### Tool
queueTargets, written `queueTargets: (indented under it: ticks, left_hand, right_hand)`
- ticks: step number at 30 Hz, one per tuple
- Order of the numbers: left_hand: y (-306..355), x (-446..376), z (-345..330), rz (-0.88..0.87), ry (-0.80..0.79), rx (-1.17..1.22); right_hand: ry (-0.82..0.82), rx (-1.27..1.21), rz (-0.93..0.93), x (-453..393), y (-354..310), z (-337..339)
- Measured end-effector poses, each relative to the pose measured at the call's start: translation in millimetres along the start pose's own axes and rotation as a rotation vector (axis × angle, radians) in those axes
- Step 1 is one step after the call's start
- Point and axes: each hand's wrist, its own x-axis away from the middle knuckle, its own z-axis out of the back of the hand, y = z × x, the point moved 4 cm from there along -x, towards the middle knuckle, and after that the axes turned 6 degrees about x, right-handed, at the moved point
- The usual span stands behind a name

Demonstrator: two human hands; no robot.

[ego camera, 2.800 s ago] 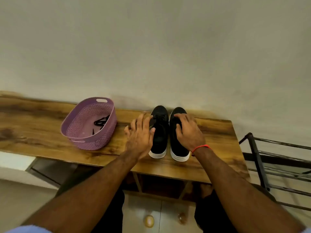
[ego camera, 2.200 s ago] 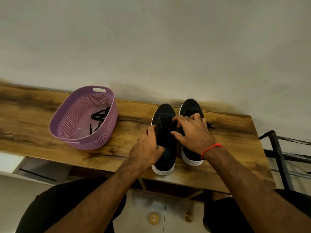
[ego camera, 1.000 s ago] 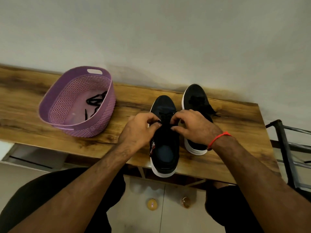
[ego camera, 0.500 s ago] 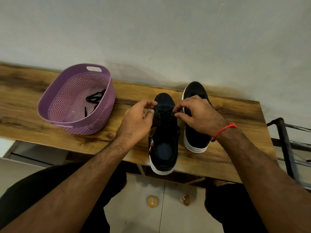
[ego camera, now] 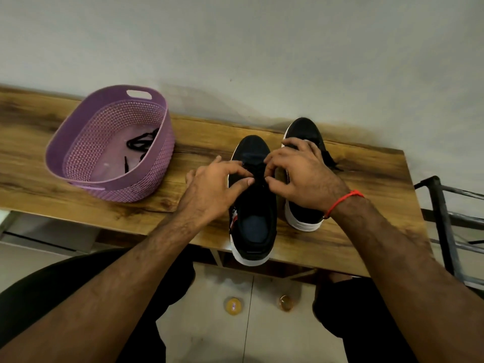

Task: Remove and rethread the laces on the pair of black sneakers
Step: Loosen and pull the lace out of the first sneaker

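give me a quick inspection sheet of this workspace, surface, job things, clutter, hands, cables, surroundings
surface: wooden table against a pale wall
job's things: near sneaker with its heel over the table's front edge; far sneaker beside it on the right, a loose lace trailing off it; black lace lying in the purple basket
clutter: nothing seen on the table; two small round things on the floor below
hands: left hand and right hand both pinch at the near sneaker's lacing; red thread on the right wrist
cables: nothing seen
surroundings: black metal rack at right, tiled floor
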Motion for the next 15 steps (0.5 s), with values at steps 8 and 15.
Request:
queueTargets:
  ticks: [8, 15]
  left_hand:
    - [0, 2, -2, 0.002, 0.009, 0.137]
    - [0, 1, -1, -0.003, -0.015, 0.09]
  right_hand:
    - [0.078, -0.106, -0.027, -4, 14, 12]
    - [0.434, -0.036, 0.135, 1, 9, 26]
